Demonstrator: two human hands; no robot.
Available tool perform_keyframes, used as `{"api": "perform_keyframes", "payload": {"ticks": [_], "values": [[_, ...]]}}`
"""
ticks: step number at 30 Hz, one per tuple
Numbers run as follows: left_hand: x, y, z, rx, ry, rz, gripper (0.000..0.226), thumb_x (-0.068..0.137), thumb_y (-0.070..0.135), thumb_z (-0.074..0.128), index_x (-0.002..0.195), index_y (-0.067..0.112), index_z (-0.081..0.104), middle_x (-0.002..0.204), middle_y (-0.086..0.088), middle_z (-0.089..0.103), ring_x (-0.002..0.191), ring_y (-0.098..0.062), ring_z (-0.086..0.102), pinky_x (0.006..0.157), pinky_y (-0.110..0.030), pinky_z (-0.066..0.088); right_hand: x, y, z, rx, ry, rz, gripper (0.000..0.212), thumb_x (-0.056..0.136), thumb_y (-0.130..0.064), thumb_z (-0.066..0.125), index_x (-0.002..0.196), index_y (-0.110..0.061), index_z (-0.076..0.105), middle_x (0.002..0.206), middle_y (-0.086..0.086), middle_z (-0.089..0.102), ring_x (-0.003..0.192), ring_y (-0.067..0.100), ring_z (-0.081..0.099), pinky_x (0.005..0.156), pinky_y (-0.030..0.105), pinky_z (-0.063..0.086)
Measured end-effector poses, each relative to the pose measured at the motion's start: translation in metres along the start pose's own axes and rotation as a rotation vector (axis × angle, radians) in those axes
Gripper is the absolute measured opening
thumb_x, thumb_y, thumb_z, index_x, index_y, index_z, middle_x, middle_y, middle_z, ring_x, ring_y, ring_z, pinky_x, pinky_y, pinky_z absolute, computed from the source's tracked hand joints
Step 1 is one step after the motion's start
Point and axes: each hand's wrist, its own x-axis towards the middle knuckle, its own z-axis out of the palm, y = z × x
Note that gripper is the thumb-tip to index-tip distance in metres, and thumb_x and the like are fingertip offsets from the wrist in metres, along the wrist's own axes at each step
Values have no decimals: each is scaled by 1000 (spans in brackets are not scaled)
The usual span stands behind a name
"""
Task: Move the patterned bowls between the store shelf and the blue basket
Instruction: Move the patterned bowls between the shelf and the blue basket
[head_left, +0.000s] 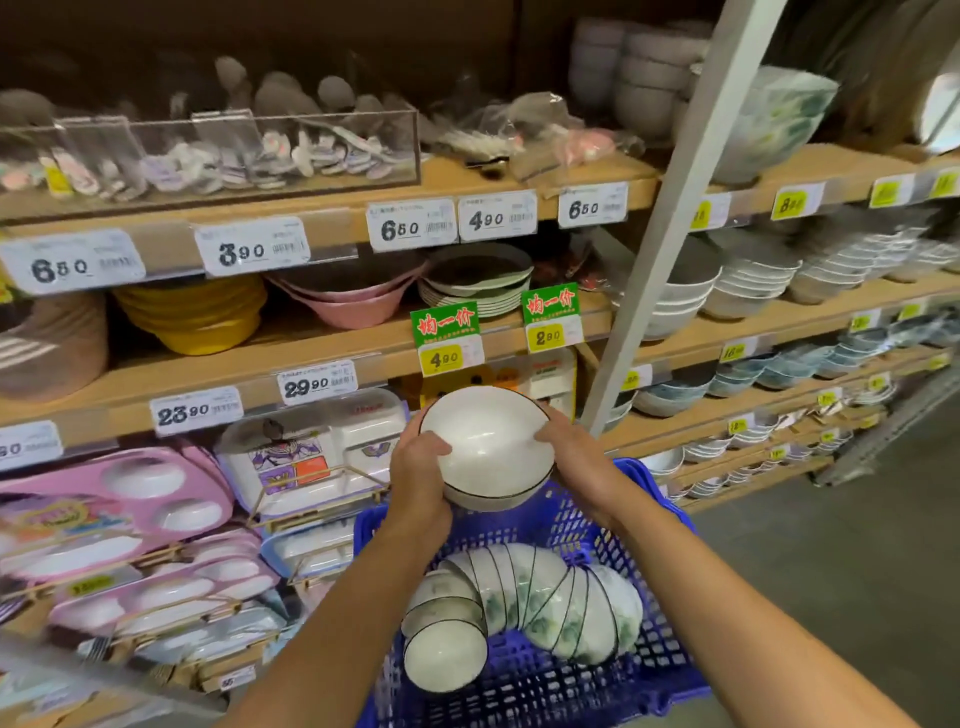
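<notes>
Both hands hold a small stack of white bowls with dark rims (488, 447) above the far end of the blue basket (670, 670). My left hand (418, 478) grips the stack's left side, thumb over the rim. My right hand (576, 457) grips the right side. Inside the basket lies a curved row of nested white bowls with green patterns (550, 597), tipped on their sides, and a shorter row of bowls (444, 639) at the near left. On the upper right shelf stands a stack of large green-patterned bowls (769, 124).
Wooden store shelves (322, 364) with price tags fill the view. Pink and white divided trays (130, 509) stand at lower left. Yellow and pink bowls sit on the middle shelf. A white upright post (675, 208) divides the shelving. Grey floor lies at the right.
</notes>
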Motion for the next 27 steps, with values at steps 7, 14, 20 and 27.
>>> {"api": "perform_keyframes", "payload": {"ticks": [7,14,20,27], "values": [[-46,14,87,-49,-54,19,37,80,3,41,95,26,66,94,-1,67,85,-28,61,63,-33,52,-37,-39,-40,489,254,-210,32,86,-34,46,98,-30,76,102,-2,74,93,16,70,69,28,55],[-95,-21,203,21,-103,67,17,89,26,46,91,23,63,83,0,71,75,-20,63,56,-24,47,-82,-63,-157,590,430,-218,32,89,-31,48,103,-17,73,98,6,74,90,24,68,68,31,52],[-127,-70,312,-13,-216,166,33,89,28,44,108,23,70,107,-5,72,100,-26,65,78,-38,49,-121,-72,-278,549,517,-273,27,91,-30,46,90,-20,71,86,-1,75,82,21,69,67,33,52],[-155,-108,416,17,-340,111,29,74,40,49,84,31,75,95,-1,75,94,-27,66,73,-36,49,-155,-80,-386,543,624,-303,29,92,-29,46,87,-20,73,83,-1,75,78,19,69,64,32,51]]}}
